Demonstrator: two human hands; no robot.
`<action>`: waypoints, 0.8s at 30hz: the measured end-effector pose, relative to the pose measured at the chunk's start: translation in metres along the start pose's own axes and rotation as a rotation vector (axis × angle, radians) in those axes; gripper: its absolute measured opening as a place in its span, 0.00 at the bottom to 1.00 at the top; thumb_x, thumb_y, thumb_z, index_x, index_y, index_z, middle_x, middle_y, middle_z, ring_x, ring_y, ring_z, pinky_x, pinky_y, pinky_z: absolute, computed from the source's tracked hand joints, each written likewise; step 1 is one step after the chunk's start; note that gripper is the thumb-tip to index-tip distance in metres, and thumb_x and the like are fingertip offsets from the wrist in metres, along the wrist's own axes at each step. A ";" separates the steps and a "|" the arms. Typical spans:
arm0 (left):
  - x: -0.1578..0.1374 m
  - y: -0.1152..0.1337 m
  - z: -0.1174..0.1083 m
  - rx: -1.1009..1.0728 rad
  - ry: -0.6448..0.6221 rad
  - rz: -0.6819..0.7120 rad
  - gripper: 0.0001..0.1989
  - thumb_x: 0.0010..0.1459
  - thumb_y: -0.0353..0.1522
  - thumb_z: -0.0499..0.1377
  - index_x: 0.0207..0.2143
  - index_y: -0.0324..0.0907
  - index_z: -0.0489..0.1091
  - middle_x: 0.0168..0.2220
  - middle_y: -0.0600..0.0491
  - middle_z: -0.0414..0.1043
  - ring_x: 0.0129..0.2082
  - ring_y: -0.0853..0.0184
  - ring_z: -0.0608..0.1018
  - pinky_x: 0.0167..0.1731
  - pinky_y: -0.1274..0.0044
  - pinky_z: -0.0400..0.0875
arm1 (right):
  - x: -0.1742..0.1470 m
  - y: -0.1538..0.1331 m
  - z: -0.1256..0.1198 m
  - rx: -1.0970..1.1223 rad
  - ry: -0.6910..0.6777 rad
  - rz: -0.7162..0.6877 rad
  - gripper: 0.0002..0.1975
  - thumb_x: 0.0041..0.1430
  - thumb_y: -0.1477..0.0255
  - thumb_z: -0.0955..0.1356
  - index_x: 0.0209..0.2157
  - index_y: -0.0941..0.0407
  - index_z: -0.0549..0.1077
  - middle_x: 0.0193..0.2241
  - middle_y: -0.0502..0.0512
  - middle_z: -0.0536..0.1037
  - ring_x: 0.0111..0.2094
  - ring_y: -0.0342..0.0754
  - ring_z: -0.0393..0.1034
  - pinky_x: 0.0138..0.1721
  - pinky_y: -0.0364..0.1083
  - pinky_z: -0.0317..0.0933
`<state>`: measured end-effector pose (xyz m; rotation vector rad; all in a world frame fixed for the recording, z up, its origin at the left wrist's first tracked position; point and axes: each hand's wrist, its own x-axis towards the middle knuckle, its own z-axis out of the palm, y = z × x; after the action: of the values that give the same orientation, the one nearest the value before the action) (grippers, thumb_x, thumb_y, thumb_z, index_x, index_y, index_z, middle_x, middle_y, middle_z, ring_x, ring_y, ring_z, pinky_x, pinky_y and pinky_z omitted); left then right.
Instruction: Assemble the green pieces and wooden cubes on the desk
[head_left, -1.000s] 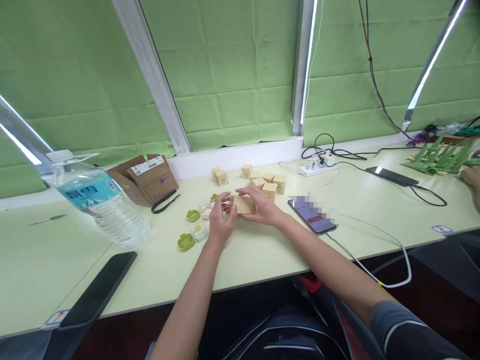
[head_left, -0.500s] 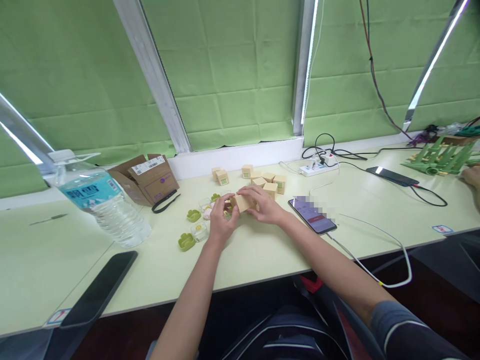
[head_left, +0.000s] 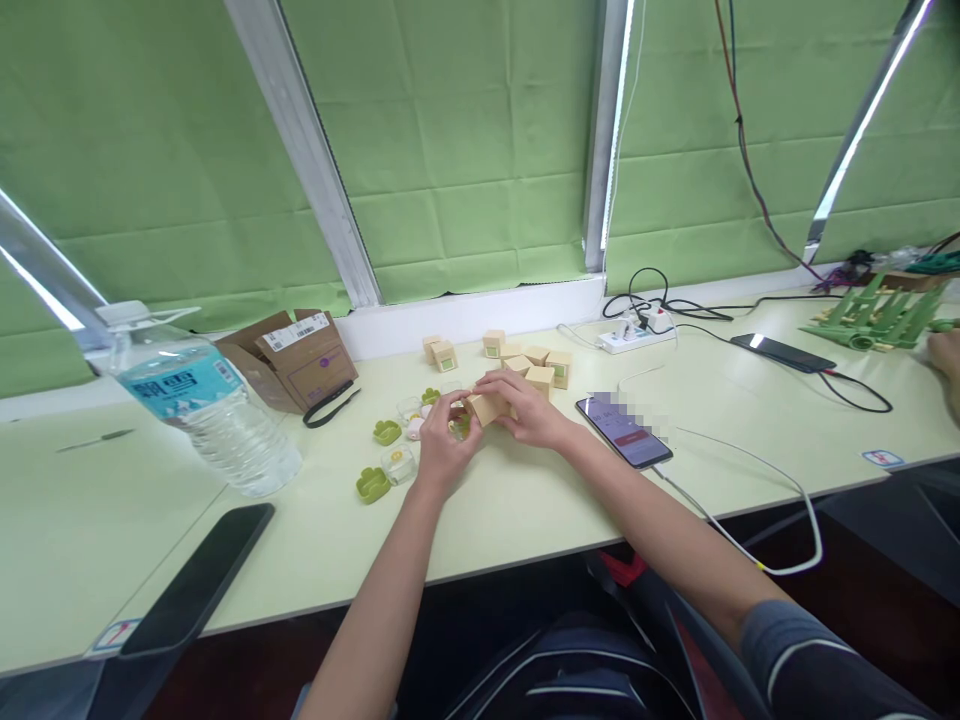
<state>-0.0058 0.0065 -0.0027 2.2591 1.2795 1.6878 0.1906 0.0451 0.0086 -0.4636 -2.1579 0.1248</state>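
Between my two hands is a small tan cardboard box (head_left: pixel 487 407), held just above the table. The fingers of my left hand (head_left: pixel 448 440) close on its left end. My right hand (head_left: pixel 529 410) grips its right side, fingers over the top. Beside my left hand lie green flower-shaped pieces (head_left: pixel 373 485) and small clear containers (head_left: pixel 398 463) with a yellow spot inside one. More of these are partly hidden behind my fingers. Several similar small boxes (head_left: pixel 558 368) stand just beyond my right hand, and others (head_left: pixel 444 355) sit farther back.
A large water bottle (head_left: pixel 217 410) and an open brown carton (head_left: pixel 296 360) stand at left, near a black phone (head_left: pixel 199 580). On the right are a lit phone (head_left: pixel 626 432) with a white cable, a power strip (head_left: pixel 637 338), another phone (head_left: pixel 784 352) and green plastic parts (head_left: pixel 874 315). Another person's hand (head_left: pixel 946 355) shows far right.
The small box has tilted slightly in my hands, and my left fingers have shifted a little on its left end. The rest looks unchanged.
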 end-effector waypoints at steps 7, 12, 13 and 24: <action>-0.001 -0.001 -0.002 0.058 0.032 -0.019 0.20 0.52 0.24 0.54 0.48 0.43 0.70 0.42 0.52 0.77 0.32 0.68 0.77 0.38 0.75 0.73 | -0.001 0.002 0.002 0.042 -0.008 0.015 0.32 0.52 0.85 0.65 0.58 0.52 0.65 0.56 0.61 0.71 0.65 0.58 0.60 0.64 0.64 0.57; -0.001 -0.001 -0.006 0.123 0.051 -0.073 0.17 0.56 0.26 0.52 0.46 0.42 0.72 0.36 0.53 0.77 0.27 0.68 0.73 0.34 0.74 0.70 | -0.004 0.005 0.000 0.097 -0.007 0.065 0.30 0.53 0.83 0.66 0.58 0.52 0.64 0.56 0.61 0.72 0.66 0.58 0.60 0.65 0.65 0.56; -0.001 -0.001 -0.006 0.115 0.048 -0.073 0.16 0.57 0.27 0.53 0.47 0.42 0.72 0.37 0.52 0.77 0.28 0.68 0.74 0.35 0.74 0.70 | -0.004 0.005 -0.001 0.101 -0.004 0.063 0.30 0.53 0.82 0.66 0.58 0.52 0.64 0.57 0.61 0.72 0.66 0.58 0.60 0.64 0.65 0.57; -0.001 0.004 -0.003 -0.172 0.044 -0.179 0.22 0.66 0.42 0.54 0.59 0.43 0.61 0.41 0.48 0.77 0.33 0.65 0.79 0.36 0.73 0.73 | 0.002 -0.009 -0.004 0.128 0.207 0.142 0.29 0.56 0.60 0.75 0.55 0.52 0.63 0.55 0.64 0.73 0.57 0.58 0.70 0.58 0.59 0.65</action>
<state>-0.0059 0.0023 -0.0005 1.9608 1.2492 1.7197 0.1904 0.0374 0.0144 -0.5320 -1.9014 0.2800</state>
